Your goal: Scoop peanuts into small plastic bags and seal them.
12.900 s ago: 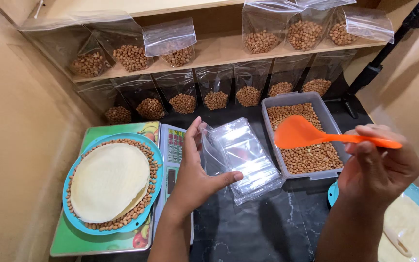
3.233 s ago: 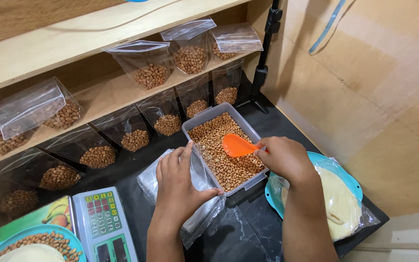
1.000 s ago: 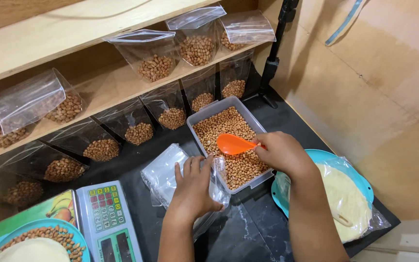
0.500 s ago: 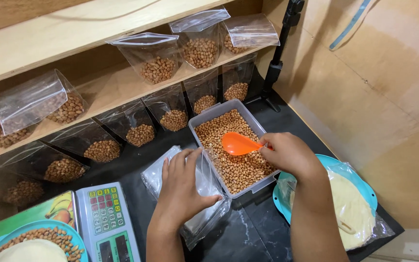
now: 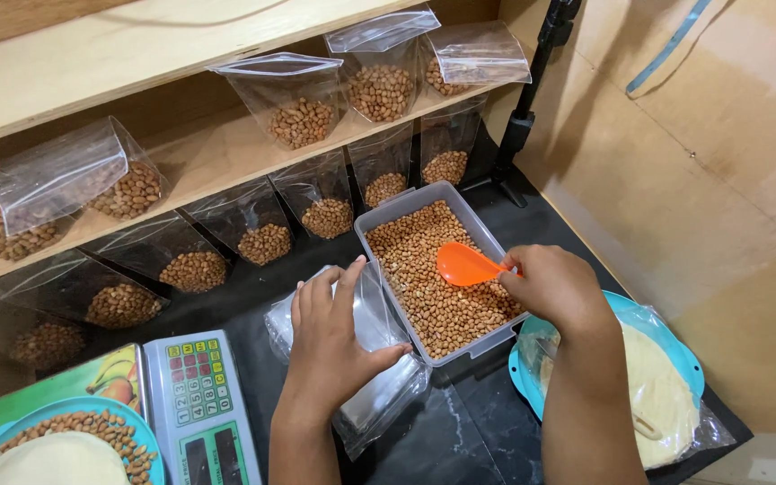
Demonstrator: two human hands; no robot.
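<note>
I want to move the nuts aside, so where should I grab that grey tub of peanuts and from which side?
Probably by its two long rims, from above. The grey tub is a long open rectangle with a lipped edge. The left hand rests on the clear bags against one long side, and the right hand holds the orange scoop inside.

Handle of orange scoop (image 5: 465, 265): lying hidden inside the right hand (image 5: 554, 287), behind its curled fingers; only the bowl is showing. Stack of clear bags (image 5: 372, 359): middle part lying covered under the left hand (image 5: 334, 346), beneath its palm and spread fingers. Blue tray of nuts (image 5: 65, 449), left of those fingers: being cut off by the bottom edge. Scale (image 5: 199, 413): front running out of frame; key markings too small to tell.
</note>
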